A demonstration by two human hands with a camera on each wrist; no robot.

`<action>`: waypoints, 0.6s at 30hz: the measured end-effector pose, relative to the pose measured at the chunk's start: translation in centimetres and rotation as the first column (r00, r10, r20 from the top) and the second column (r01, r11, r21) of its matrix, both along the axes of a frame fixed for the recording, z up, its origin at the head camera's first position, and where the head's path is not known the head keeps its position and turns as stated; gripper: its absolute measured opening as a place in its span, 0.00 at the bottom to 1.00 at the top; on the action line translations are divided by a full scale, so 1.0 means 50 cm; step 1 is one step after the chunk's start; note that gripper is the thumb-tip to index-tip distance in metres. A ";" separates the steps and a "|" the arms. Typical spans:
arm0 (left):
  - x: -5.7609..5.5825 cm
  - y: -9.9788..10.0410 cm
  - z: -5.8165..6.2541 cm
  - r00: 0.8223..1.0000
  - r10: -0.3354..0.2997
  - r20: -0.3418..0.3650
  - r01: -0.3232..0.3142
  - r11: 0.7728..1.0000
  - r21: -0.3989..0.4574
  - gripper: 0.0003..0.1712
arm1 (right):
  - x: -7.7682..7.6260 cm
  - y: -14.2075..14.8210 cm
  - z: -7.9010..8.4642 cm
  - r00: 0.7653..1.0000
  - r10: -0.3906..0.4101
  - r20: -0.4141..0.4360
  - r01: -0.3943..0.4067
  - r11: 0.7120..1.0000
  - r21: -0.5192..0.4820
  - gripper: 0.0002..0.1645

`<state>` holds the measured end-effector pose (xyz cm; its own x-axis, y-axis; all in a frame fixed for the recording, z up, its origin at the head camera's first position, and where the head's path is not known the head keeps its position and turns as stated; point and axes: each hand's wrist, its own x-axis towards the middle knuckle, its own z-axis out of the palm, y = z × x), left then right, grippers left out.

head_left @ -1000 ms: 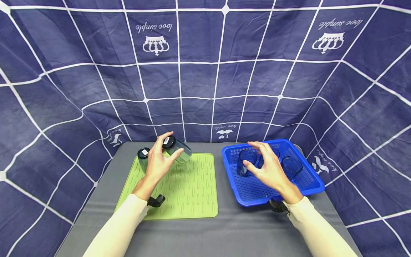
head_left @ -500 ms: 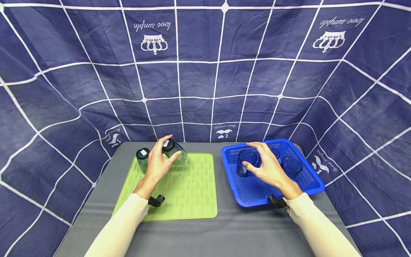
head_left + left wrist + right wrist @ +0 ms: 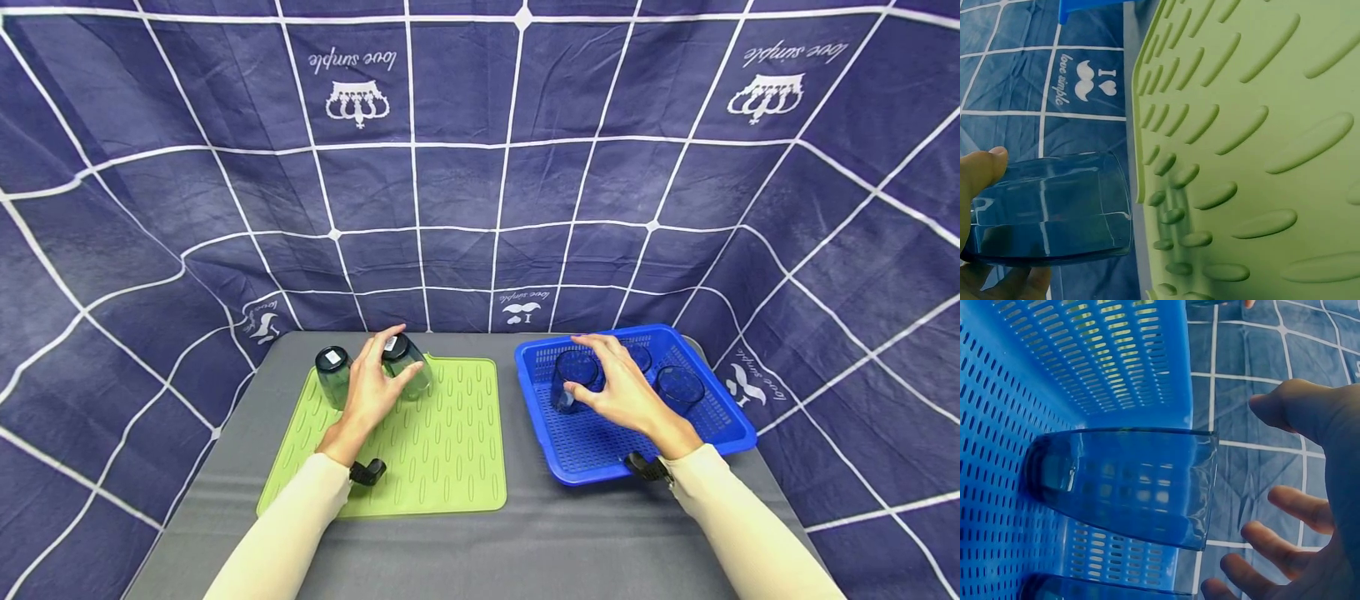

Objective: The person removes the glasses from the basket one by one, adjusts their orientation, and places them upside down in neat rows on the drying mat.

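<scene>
Near the mat's edge [image 3: 465,360], fingers [image 3: 381,337] hold a glass [image 3: 1054,209]

Reads "love simple" upside down on the blue cloth [image 3: 465,183], twice above crowns [image 3: 357,102] and again low down with "I", a heart [image 3: 1107,87] and a moustache [image 3: 1084,81], plus the same words on the right side, and shows white stickers [image 3: 332,357] too small to read on two glasses [image 3: 402,353].

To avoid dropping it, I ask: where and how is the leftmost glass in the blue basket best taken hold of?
I would grip the glass just below its rim, on opposite sides, from above: it stands upright, mouth up, and widens upward, which should hinder slipping.
</scene>
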<state>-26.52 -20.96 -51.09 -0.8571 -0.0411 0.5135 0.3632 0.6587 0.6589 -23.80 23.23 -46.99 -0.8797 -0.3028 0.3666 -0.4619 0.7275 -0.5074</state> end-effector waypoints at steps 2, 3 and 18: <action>-0.001 0.000 -0.005 1.000 0.002 -0.001 -0.002 1.000 -0.003 0.45 | -0.002 0.001 -0.002 1.000 0.002 0.007 -0.003 1.000 0.008 0.49; -0.002 0.000 -0.008 1.000 0.004 0.001 -0.004 1.000 -0.005 0.44 | -0.002 0.001 -0.002 1.000 0.005 0.008 -0.005 1.000 0.012 0.49; -0.006 -0.002 -0.026 0.997 -0.001 0.074 0.002 1.000 -0.008 0.45 | -0.011 0.000 -0.002 0.999 0.018 0.051 -0.022 0.997 0.069 0.49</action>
<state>-26.80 -21.06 -52.37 -0.8927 -0.0357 0.4493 0.3149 0.6638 0.6784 -24.35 23.21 -47.11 -0.8901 -0.3439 0.2992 -0.4518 0.7527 -0.4788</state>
